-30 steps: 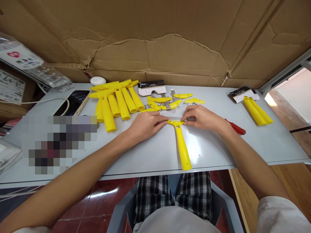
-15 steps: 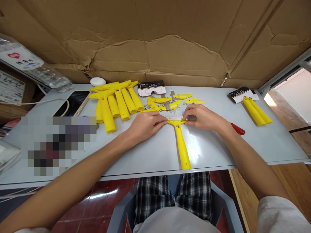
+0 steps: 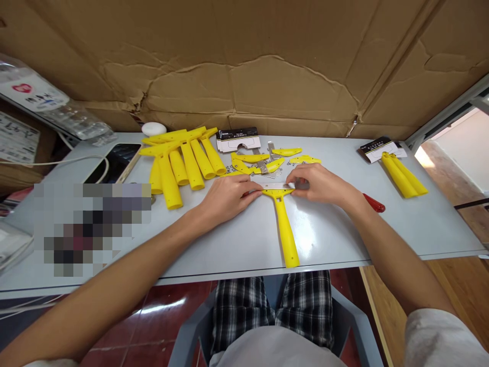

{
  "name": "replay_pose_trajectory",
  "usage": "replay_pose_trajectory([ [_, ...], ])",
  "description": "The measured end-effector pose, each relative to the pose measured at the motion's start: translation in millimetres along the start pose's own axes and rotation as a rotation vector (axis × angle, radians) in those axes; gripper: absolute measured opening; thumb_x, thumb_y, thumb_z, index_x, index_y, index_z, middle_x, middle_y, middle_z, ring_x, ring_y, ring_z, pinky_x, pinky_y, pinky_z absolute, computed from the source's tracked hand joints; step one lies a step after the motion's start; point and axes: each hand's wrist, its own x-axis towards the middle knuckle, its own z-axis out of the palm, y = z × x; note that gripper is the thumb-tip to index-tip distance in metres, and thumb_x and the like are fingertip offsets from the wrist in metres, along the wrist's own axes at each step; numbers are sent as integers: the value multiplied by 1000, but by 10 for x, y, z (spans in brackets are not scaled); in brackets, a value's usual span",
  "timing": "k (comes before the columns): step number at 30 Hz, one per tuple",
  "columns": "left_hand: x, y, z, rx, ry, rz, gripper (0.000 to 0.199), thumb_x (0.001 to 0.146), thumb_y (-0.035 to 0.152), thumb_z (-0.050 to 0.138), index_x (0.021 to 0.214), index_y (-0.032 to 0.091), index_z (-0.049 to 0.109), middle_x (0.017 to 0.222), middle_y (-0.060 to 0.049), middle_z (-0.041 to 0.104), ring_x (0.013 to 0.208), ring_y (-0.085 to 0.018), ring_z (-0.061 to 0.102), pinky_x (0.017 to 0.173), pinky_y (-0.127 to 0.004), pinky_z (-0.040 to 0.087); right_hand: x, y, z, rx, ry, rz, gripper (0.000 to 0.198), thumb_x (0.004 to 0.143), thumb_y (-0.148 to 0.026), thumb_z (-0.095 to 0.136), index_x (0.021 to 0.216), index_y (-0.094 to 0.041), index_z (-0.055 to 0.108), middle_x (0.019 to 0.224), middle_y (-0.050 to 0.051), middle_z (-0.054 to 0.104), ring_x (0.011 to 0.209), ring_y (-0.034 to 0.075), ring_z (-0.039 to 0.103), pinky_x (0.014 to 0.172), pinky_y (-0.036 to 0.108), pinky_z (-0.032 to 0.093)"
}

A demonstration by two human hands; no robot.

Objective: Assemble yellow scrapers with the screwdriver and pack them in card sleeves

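Note:
A yellow scraper handle (image 3: 284, 229) lies on the table in front of me, its wide head away from me and its grip end near the table's edge. A flat metal blade (image 3: 275, 186) lies along that head. My left hand (image 3: 228, 198) pinches the left end of the blade and head between thumb and fingers. At the other end, my right hand (image 3: 318, 184) has its thumb and bent fingers closed on the blade. Behind the blade are several loose yellow clamp pieces (image 3: 287, 152), with small screws and metal plates among them.
Several yellow handles (image 3: 168, 178) are piled at the left. Printed cards (image 3: 239, 140) lie at the back. Right of my hand are a red-handled tool (image 3: 373, 203) and more yellow handles (image 3: 404, 176). A phone (image 3: 114, 162) and plastic bottle (image 3: 57, 104) are far left; cardboard (image 3: 252, 86) stands behind.
The fingers of my right hand have shifted slightly left along the blade, and its right end looks shinier and slightly tilted. My left hand stays in place.

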Motion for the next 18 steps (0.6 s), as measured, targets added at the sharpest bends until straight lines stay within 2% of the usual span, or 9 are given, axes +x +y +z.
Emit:
replay_pose_trajectory([
  [10, 7, -6, 0, -22, 3, 5, 31, 109, 40, 63, 115, 23, 88, 97, -8, 81, 83, -23, 72, 72, -33, 48, 8, 23, 16, 0, 10, 24, 40, 91, -22, 76, 131, -20, 76, 110, 7, 81, 94, 20, 71, 86, 31, 49],
  [18, 5, -11, 5, -21, 2, -5, 28, 107, 39, 65, 114, 23, 88, 96, -8, 82, 82, -23, 72, 71, -33, 47, 0, 22, 11, -12, -1, 32, 44, 92, -23, 76, 136, -21, 74, 112, 6, 81, 99, 21, 72, 88, 32, 49],
])
